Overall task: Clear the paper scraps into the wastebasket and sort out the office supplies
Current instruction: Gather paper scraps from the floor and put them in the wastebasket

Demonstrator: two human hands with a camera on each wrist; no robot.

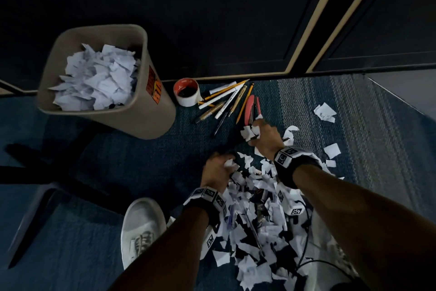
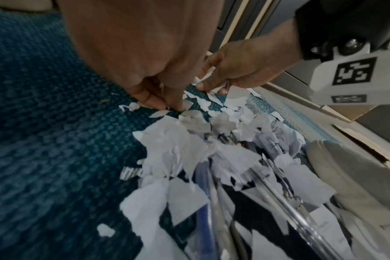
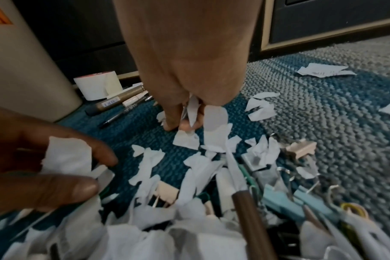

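Note:
A heap of torn white paper scraps (image 1: 254, 220) lies on the blue carpet, with pens and binder clips (image 3: 285, 202) mixed in. At the heap's far-left edge my left hand (image 1: 227, 163) pinches a few scraps (image 2: 187, 105) between curled fingers. Further out, my right hand (image 1: 253, 132) grips a bunch of scraps (image 3: 194, 109) just short of the red stapler (image 1: 251, 109). The beige wastebasket (image 1: 141, 111) stands at the left, well filled with scraps. Sorted pens and pencils (image 1: 226, 99) lie beside a tape roll (image 1: 187, 92).
Stray scraps (image 1: 325, 112) lie on the carpet to the right. My white shoe (image 1: 141, 227) stands left of the heap. Dark cabinet fronts (image 1: 236, 19) run along the far side. A black chair base (image 1: 47, 168) spreads at the left. A cable (image 1: 306, 260) crosses the heap.

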